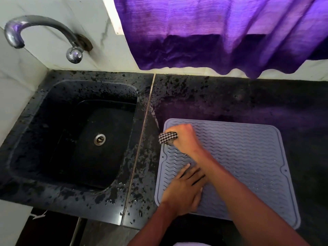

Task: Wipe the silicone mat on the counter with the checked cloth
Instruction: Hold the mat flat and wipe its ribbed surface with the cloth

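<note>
standing right by this one. the grey silicone mat (248, 157) lies flat on the dark table (230, 100), just across the seam from the sink (74, 96). the right hand (184, 137) is bunched round the checked cloth (167, 137) and works the mat corner nearest the sink's back edge. the left hand (182, 190) is spread flat with straight fingers, pinning the sink-side front part of the mat (gripping nothing, just pressing).

imo the way to do this well is to hold that pin firm so the mat can't creep. run the cloth along the wavy ridges, away from the sink, in overlapping passes.

room-wise, the stretch of mat away from the sink is bare to sweep into. the mat's front edge looks close to the table lip. the table strip beside the sink is speckled with water drops, so don't drag the cloth off that side.
</note>
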The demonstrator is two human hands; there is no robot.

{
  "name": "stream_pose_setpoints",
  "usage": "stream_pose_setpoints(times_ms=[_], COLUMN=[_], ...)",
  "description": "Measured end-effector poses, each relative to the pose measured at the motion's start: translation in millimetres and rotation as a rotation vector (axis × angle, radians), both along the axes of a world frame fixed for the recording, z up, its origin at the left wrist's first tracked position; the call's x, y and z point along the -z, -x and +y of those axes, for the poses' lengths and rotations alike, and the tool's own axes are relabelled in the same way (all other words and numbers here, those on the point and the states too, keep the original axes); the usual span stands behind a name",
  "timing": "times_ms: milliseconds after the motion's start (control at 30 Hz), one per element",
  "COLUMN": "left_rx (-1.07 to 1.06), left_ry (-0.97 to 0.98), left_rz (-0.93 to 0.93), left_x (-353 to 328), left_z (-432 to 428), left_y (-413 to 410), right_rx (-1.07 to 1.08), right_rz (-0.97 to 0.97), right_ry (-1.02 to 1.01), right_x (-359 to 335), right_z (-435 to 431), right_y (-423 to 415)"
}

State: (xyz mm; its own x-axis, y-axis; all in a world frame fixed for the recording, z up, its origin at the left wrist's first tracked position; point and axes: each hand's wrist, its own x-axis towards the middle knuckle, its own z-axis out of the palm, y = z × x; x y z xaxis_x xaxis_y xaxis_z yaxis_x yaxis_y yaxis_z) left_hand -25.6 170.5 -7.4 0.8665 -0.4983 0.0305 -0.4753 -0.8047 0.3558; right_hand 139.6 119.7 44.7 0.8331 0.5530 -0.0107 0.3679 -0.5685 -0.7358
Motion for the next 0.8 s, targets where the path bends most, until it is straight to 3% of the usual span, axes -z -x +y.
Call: stream_pose_setpoints(times_ms=[233, 467, 633, 800], left_rx=[-0.005, 0.020, 0.028, -0.080], left_ry=[-0.031, -0.042, -0.069, 0.224], left_rz=[-0.022, -0.053, -0.013, -0.142], left_x=[1.3, 2.1, 6.8, 3.9], left_z=[-1.0, 0.0, 2.3, 0.9], left_y=[0.4, 0.1, 0.0, 4.6], right_rx=[0.169, 0.241, 0.091, 0.046], right_rz=[-0.031, -0.015, -0.045, -0.033], right_ry=[0.160, 0.144, 0.128, 0.107], right_x=[8.2, 16.2, 5.4, -6.2], right_z=[-72.8, -38.3, 10.6, -2.1], right_y=[-7.6, 9.9, 16.7, 8.5])
